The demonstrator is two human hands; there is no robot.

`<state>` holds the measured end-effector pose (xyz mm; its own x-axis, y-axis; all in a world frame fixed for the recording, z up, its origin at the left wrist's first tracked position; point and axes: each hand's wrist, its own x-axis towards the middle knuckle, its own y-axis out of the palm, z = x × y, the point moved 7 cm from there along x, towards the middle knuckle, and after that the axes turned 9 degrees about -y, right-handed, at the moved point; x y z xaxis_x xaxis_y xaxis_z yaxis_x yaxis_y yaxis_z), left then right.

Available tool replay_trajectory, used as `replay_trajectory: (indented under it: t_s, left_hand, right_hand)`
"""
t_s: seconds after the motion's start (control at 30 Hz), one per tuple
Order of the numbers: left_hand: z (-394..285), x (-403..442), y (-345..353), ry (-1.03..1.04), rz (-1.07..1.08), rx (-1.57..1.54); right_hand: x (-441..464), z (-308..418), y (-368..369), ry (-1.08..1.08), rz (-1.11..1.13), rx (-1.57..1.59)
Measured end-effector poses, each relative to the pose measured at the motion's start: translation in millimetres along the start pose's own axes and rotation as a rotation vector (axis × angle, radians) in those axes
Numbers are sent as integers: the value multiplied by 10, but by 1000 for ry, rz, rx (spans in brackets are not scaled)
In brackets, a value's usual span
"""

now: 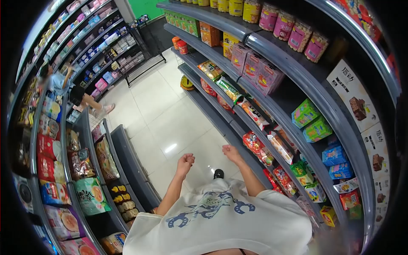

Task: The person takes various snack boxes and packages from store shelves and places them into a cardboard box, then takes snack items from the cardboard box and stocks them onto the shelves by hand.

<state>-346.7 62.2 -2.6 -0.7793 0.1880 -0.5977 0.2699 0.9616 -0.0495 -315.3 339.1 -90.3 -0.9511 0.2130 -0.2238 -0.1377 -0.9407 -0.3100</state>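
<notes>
I read this as a seemingly empty-handed step: left hand (185,164) and right hand (231,153), well apart, curl loosely over the floor (163,121). The red bag (257,148), nearest the right, lies along the shelf's (214,23) front edge; gripping it would call for uncurling.

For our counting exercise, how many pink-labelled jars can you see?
4, in one row on the upper right shelf: the first jar beside the yellow jars, then the second jar, third jar and fourth jar rightwards. More may be hidden behind.
</notes>
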Motion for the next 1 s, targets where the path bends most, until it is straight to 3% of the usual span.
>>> replay_trajectory:
  t_s: [0.2,0.3,0.43,0.53,0.67,0.73,0.83,1.0]
  left_hand:
    - [-637,555,384,45,95,138]
    - [-952,1044,613,197,196,343]
    - [-2002,1160,1102,576,125,601]
    - [-2817,927,1494,979,32,794]
    - [-3655,631,1880,1377,16,696]
    - [-3959,565,1989,1568,14,651]
    - [-4346,534,2092,1678,32,586]
    - [-4599,683,2195,1793,116,544]
  right_hand:
    - [378,342,-409,-116,-117,69]
    - [396,635,-612,-130,-197,153]
    - [459,1118,-888,-215,-321,205]
    - [476,1542,-1129,-278,-489,193]
    - [368,2261,-1542,-380,-710,120]
    - [292,2704,-1718,-494,-900,-136]
    - [173,3243,-1879,-599,-1099,-462]
    - [459,3841,-1877,-636,-1212,-932]
